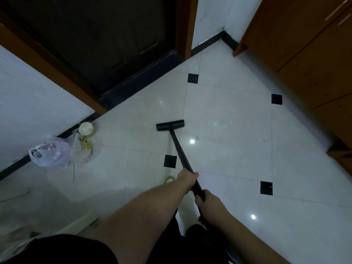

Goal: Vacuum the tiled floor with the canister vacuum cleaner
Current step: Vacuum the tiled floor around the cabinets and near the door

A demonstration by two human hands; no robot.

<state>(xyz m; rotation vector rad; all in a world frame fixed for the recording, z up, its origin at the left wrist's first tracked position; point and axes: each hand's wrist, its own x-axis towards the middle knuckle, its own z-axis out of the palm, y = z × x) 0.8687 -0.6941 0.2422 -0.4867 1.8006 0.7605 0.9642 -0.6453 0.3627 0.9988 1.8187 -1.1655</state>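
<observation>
Wand (178, 149) is running far-left from both hands to the nozzle (170, 125) lying flat on the tiles (228, 111); left hand (187, 179) is gripping farther along, right hand (208, 201) clamping nearer the body.

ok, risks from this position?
1. The thin plastic bags by the wall lie left of the floor head; a sweep that way could suck them in and clog it.
2. Dark specks sit right of the head, easy to miss in the dim light.
</observation>
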